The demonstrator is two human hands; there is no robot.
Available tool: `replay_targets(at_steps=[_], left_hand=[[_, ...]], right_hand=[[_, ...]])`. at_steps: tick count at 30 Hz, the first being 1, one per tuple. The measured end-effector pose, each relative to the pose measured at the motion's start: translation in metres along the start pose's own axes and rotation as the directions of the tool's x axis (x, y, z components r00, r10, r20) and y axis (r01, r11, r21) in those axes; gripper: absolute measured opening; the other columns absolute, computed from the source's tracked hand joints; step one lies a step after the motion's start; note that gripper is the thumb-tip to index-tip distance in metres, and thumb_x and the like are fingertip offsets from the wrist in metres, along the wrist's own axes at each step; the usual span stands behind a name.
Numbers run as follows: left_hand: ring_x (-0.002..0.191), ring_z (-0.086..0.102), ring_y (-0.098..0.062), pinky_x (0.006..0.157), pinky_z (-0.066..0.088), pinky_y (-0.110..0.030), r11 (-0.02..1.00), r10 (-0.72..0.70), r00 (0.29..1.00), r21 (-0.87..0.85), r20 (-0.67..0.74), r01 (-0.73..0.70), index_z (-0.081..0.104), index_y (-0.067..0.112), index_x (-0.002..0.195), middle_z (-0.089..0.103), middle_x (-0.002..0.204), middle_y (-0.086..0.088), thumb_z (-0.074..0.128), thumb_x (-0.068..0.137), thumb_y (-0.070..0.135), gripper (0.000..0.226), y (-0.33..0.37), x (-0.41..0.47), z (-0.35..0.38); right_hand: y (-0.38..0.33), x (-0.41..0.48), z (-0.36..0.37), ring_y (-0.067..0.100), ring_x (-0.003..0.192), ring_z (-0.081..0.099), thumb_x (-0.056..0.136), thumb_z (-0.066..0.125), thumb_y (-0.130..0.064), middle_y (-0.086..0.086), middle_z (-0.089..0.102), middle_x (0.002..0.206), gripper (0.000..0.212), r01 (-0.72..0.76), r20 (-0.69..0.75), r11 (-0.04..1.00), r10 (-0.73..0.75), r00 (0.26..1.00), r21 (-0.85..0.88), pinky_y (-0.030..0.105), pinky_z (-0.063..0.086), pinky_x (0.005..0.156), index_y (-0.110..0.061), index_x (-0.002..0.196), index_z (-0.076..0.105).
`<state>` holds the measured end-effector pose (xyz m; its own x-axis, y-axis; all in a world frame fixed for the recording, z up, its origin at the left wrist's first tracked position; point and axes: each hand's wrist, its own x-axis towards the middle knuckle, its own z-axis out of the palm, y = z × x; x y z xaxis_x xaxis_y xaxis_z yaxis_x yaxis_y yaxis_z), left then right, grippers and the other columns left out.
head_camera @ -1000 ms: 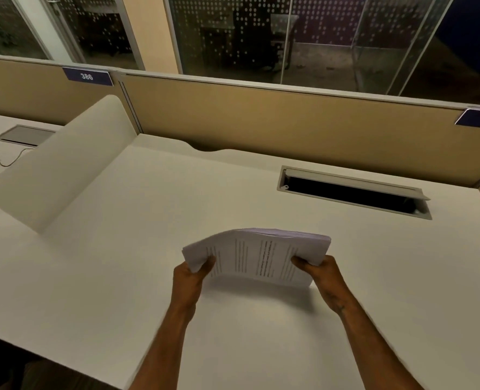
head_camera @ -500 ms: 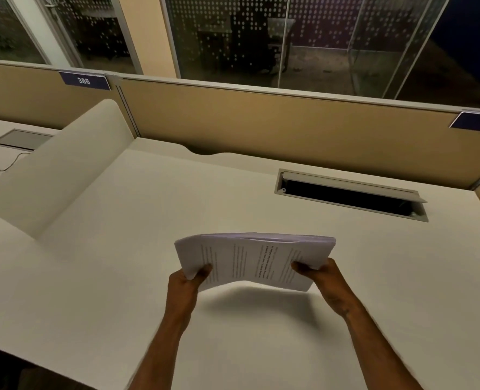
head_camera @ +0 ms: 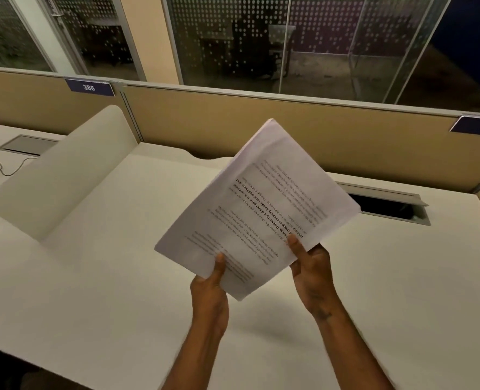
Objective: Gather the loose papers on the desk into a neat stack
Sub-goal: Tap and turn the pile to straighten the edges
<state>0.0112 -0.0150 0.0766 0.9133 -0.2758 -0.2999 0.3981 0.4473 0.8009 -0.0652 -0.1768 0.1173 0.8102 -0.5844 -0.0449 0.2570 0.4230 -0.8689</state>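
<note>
A stack of printed white papers [head_camera: 261, 204] is held up in the air above the white desk [head_camera: 106, 291], turned diagonally with one corner pointing up and the printed text facing me. My left hand [head_camera: 209, 288] grips its lower left edge, thumb on the top sheet. My right hand [head_camera: 312, 268] grips the lower right edge, thumb pressed on the text. No loose sheets lie on the visible desk top.
A curved white divider [head_camera: 56, 181] stands on the desk's left side. An open cable hatch [head_camera: 393, 206] is set in the desk at the right, partly behind the papers. A tan partition wall [head_camera: 233, 122] runs along the back. A thin cable [head_camera: 2, 166] lies far left.
Both hands have lifted the stack from just above the desk and rotated it from lying flat and wide to raised and tilted diagonally toward me.
</note>
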Motion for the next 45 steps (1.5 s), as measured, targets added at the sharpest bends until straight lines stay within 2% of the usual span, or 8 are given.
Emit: replay_targets(at_steps=[6,11,16,20,24,31,41,45], left_hand=[[0.122,0.066,-0.028,0.082,0.060,-0.025,0.992,-0.071,0.996,0.101,-0.062,0.077,0.059,0.013,0.129,0.077,0.115,-0.001,0.069,0.083,0.018,0.048,0.000,0.009,-0.028],[0.145,0.034,-0.007,0.111,0.033,-0.033,0.797,0.149,0.981,0.573,0.121,-0.191,0.021,0.034,0.158,0.032,0.162,0.010,0.092,0.060,0.045,0.122,0.059,0.048,-0.039],[0.101,0.075,-0.028,0.075,0.062,-0.030,0.809,0.051,0.933,0.533,0.355,-0.247,0.076,0.033,0.113,0.079,0.113,0.003,0.085,0.064,0.045,0.051,0.069,0.053,-0.008],[0.076,0.077,-0.021,0.065,0.061,-0.029,0.834,0.053,0.945,0.506,0.322,-0.219,0.082,0.022,0.083,0.082,0.088,-0.002,0.082,0.066,0.046,0.029,0.050,0.045,-0.014],[0.081,0.075,-0.016,0.070,0.061,-0.029,0.837,-0.030,0.966,0.535,0.258,-0.117,0.083,0.027,0.088,0.082,0.089,-0.001,0.083,0.062,0.041,0.030,0.022,0.035,-0.030],[0.093,0.077,-0.029,0.076,0.064,-0.038,0.812,-0.047,0.937,0.560,0.345,-0.165,0.082,0.027,0.098,0.081,0.105,-0.002,0.082,0.070,0.044,0.033,0.033,0.037,-0.036],[0.103,0.074,-0.029,0.085,0.064,-0.045,0.835,-0.068,0.953,0.539,0.296,-0.107,0.078,0.036,0.106,0.079,0.110,0.000,0.076,0.080,0.033,0.026,0.012,0.030,-0.042],[0.106,0.073,-0.025,0.080,0.062,-0.031,0.931,0.047,0.964,0.339,0.261,-0.137,0.078,0.028,0.110,0.078,0.115,-0.001,0.076,0.083,0.026,0.027,0.027,0.032,-0.032]], right_hand=[[-0.013,0.009,-0.002,0.024,0.099,0.074,0.081,0.070,-0.031,-0.004,0.079,0.102,0.019,0.014,-0.081,0.969,-0.035,0.996,-0.248,0.038,0.062,0.080,-0.042,0.094,0.078],[-0.016,0.015,-0.021,0.018,0.091,0.074,0.092,0.066,-0.023,-0.010,0.080,0.098,0.013,-0.019,-0.018,0.890,0.012,1.000,-0.455,0.032,0.062,0.075,-0.032,0.093,0.076],[-0.012,0.012,-0.028,0.008,0.087,0.074,0.088,0.065,-0.032,-0.014,0.078,0.097,0.014,-0.045,0.041,0.855,0.078,0.996,-0.517,0.022,0.061,0.064,-0.034,0.100,0.073],[-0.003,0.007,-0.036,0.009,0.096,0.072,0.087,0.068,-0.033,-0.009,0.078,0.106,0.018,-0.072,0.084,0.869,0.129,0.988,-0.489,0.021,0.060,0.073,-0.042,0.101,0.075],[0.017,0.001,-0.044,0.015,0.106,0.071,0.093,0.069,-0.018,-0.001,0.077,0.112,0.026,-0.115,0.094,0.840,0.193,0.977,-0.531,0.034,0.058,0.094,-0.041,0.105,0.074],[0.010,0.006,-0.045,0.008,0.094,0.074,0.080,0.071,-0.051,-0.012,0.078,0.103,0.021,-0.126,0.118,0.832,0.223,0.968,-0.540,0.017,0.059,0.067,-0.046,0.100,0.076],[0.025,0.005,-0.048,0.020,0.102,0.074,0.083,0.074,-0.039,-0.006,0.078,0.109,0.023,-0.179,0.111,0.813,0.285,0.952,-0.554,0.035,0.063,0.082,-0.045,0.106,0.074],[0.011,0.005,-0.069,0.022,0.111,0.071,0.077,0.084,-0.035,0.003,0.073,0.124,0.058,-0.206,0.194,0.877,0.315,0.929,-0.435,0.032,0.059,0.089,-0.030,0.131,0.063]])
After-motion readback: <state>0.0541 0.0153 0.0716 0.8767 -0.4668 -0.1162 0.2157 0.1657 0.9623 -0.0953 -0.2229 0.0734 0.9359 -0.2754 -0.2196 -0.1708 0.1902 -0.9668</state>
